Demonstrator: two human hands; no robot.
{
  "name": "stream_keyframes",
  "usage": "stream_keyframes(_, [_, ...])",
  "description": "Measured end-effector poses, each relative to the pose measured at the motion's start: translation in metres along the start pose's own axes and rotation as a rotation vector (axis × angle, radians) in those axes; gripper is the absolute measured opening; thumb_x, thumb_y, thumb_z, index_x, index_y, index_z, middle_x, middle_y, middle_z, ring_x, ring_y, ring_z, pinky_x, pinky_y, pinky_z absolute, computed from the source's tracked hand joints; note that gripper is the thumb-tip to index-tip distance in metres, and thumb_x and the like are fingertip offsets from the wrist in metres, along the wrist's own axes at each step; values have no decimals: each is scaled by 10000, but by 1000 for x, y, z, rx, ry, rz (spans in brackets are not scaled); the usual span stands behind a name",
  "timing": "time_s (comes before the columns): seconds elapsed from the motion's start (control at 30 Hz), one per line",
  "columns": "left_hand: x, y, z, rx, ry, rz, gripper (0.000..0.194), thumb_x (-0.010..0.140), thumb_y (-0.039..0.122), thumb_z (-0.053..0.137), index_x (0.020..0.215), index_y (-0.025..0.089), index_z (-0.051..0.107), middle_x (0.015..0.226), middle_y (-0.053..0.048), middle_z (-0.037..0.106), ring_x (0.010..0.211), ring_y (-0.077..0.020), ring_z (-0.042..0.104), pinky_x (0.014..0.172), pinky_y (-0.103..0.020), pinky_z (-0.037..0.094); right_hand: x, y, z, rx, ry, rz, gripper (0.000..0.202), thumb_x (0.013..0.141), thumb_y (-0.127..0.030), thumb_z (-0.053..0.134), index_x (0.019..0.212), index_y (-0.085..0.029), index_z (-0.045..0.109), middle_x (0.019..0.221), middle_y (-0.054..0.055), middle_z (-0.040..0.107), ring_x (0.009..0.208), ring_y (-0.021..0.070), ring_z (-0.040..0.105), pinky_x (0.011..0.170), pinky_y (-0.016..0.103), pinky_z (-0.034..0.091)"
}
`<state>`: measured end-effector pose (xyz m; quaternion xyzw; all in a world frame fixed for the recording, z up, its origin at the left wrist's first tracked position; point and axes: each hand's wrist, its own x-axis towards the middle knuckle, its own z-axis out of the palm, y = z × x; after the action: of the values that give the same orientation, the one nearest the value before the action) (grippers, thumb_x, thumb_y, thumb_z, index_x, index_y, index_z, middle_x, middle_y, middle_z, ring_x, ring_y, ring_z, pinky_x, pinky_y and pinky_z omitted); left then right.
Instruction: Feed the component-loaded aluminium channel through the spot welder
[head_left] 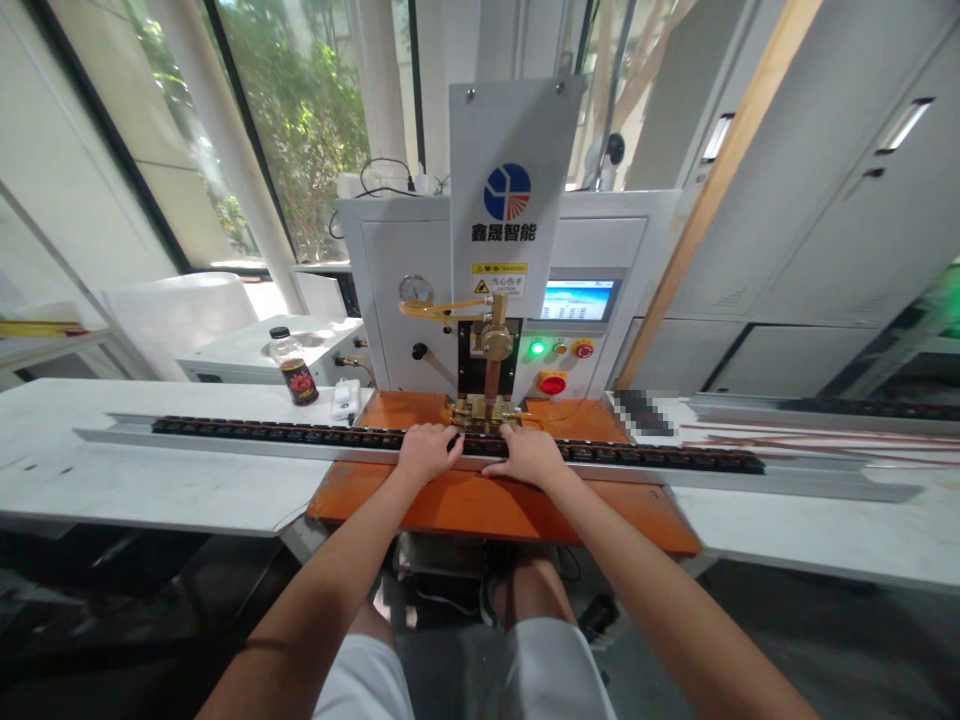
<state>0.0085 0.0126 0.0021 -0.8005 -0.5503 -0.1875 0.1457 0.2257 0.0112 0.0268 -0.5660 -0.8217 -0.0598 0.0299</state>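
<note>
A long metal channel (810,478) holding a row of black parts (262,430) lies across the orange work surface (450,500), in front of a white machine (405,240). My left hand (429,450) grips the channel and its row just left of the machine's copper electrode (492,385). On the right of the electrode, my right hand (529,455) has its thumb and forefinger on the channel, with the forefinger near the brass fixture. The parts under my fingers are hidden.
A dark bottle (300,380) and a small white device (346,398) stand behind the channel at left. Copper rods (810,440) and another channel (750,408) lie at right. A lit screen (576,300) and red buttons are on the machine.
</note>
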Motion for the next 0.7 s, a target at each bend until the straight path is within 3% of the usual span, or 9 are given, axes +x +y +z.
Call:
stream_keyframes(0.37, [-3,-12,-3,26,-11,-4,459,962,468,316,905,209,691,835,-94,694,795,-224,620,736,-347,407,-6,26,-1,-24,-13,30,908,641,-907,448,1179,-193,599,1028,161,699,993,333,649,803,393,478])
stream_keyframes(0.7, [-11,-30,-7,43,-17,-44,433,946,465,348,926,215,702,835,-94,698,824,-229,628,759,-346,421,-10,15,1,-19,7,30,894,700,-888,394,1200,-173,590,1075,183,680,1021,318,633,856,375,457])
